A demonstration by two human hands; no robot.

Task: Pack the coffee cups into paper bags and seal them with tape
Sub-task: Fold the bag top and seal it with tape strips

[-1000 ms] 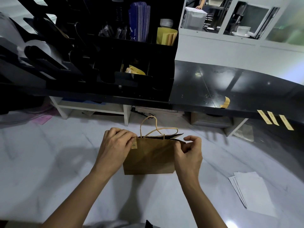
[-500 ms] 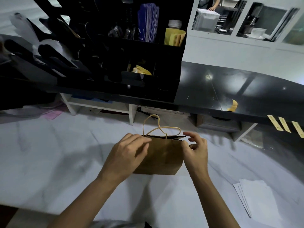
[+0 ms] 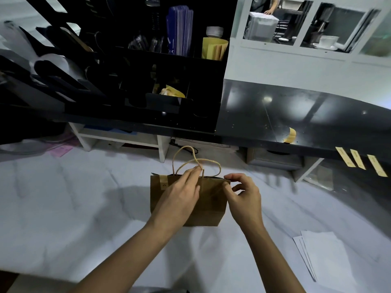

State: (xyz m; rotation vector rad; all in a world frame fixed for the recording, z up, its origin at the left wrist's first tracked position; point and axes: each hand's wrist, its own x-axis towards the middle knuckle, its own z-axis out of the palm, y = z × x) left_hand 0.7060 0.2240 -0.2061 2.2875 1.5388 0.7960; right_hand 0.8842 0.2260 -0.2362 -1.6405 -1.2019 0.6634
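Nothing readable here, honestly. The blue cards [image 3: 179,31] at the upper middle have some white marks, and the tape strips [image 3: 357,159] at right carry tiny print, all too blurry.

My forearms are bare, no sleeves showing; my left hand [image 3: 179,199] and right hand [image 3: 245,199] wear no gloves, rings or watch.

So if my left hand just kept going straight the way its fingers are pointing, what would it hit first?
Likely the twine handles of the paper bag: the left hand points up and slightly right, fingertips already at the loops. Beyond them sits the black counter's edge, though depth is unclear.
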